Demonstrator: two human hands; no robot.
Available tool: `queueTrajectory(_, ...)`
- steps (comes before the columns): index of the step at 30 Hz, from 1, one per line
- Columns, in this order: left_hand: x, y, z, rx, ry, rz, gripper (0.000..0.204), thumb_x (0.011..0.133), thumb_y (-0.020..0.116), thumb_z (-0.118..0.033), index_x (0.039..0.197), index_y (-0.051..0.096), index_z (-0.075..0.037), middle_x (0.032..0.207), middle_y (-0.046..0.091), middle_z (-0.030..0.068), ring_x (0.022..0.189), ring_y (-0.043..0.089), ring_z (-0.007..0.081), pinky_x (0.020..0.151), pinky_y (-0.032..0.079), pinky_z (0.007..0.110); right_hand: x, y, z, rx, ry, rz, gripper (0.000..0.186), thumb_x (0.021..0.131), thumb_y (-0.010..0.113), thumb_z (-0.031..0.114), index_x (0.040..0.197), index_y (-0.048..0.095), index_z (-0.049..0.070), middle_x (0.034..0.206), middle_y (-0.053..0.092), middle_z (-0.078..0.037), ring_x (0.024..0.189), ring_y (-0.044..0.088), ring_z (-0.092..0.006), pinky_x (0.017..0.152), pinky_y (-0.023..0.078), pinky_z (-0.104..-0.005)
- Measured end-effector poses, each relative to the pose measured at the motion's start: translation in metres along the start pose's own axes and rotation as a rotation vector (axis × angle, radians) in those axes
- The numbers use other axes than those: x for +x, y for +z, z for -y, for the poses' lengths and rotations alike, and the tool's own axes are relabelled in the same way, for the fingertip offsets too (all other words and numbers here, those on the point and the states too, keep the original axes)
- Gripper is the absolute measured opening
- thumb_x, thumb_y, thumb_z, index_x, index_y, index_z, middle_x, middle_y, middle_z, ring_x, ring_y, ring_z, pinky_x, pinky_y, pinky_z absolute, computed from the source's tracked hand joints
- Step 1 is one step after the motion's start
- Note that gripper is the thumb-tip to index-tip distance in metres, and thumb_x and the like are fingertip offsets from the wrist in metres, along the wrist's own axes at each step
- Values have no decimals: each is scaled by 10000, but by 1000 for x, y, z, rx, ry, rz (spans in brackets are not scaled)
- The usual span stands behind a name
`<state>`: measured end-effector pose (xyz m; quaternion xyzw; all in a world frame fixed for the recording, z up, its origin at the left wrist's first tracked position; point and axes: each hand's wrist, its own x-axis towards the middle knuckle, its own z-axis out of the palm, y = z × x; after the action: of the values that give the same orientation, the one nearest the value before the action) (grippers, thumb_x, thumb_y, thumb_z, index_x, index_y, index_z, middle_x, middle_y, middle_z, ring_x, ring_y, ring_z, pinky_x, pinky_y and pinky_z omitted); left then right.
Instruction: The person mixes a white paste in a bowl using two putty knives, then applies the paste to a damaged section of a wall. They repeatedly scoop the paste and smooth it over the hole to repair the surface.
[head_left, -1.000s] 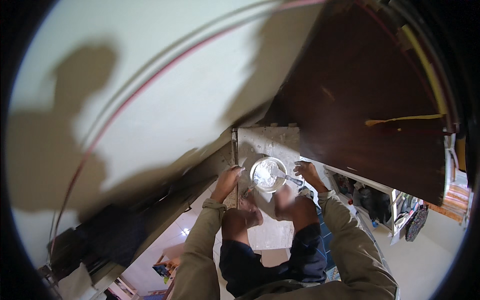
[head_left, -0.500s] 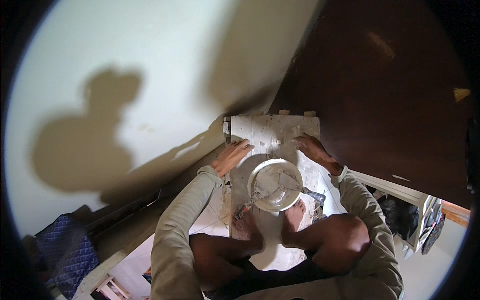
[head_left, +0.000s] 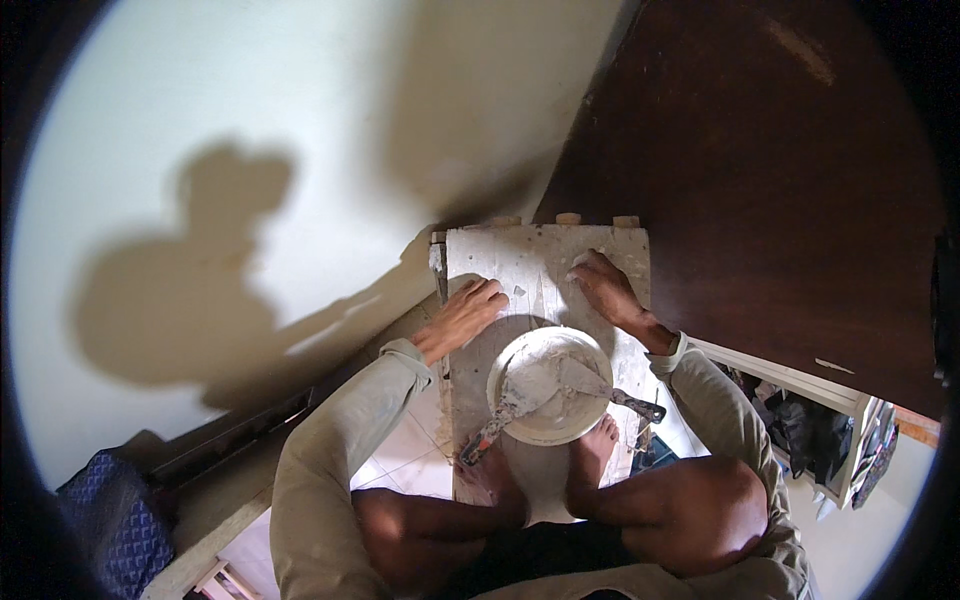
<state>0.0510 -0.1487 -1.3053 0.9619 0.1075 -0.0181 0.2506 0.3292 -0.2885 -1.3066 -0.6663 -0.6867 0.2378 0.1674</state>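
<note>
Bowl (head_left: 552,436) best held by its clear rim

It sits on the narrow table (head_left: 545,245), just by the bare feet (head_left: 594,452), coated inside with what looks like soft, sticky paste. I'd guess it's fairly light but easily tipped, and slick where smeared; opposite sides of the rim, away from the tool handles, look safest to grasp. The left scraper (head_left: 487,436) and right scraper (head_left: 637,404) rest with blades inside and handles jutting over the edge. Those handles seem stiff and right for gripping; the thin blades probably flex.

Neither hand touches the bowl. Farther up, the left hand (head_left: 465,314) is by the table's left side, fingers curled narrow; I can't tell what they hold, if anything. The right hand (head_left: 608,291) reaches farther out, fingers bent close together, and whether they pinch something I can't tell. A pale chip (head_left: 519,291) lies between them. Beyond stand a white wall (head_left: 330,80) and a dark panel (head_left: 760,200).
</note>
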Motion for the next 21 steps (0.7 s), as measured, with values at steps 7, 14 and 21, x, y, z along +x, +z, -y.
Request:
queueTrajectory(7,24,-24,-28,-404,-14,96,240,871,585,-101,1103,617,-49,1109,556,112,1113,516,296,944,453,401,-6,-9,6,528,270,41,253,913,596,80,1156,653,38,1116,639,-130,1053,619,-243,932,490,-356)
queueTrajectory(14,24,11,-22,-94,287,10,204,902,560,-141,1082,619,-66,1089,521,100,1118,493,264,986,412,387,-11,-3,7,816,266,49,329,941,585,123,1253,601,22,1215,627,-158,1124,597,-229,976,460,-339)
queueTrajectory(21,15,3,-12,116,67,73,201,921,531,-92,1112,565,-38,1080,502,118,1033,522,265,951,405,415,-40,-59,49,435,311,-100,430,982,524,299,1317,548,30,1214,635,-211,1122,620,-343,933,498,-409)
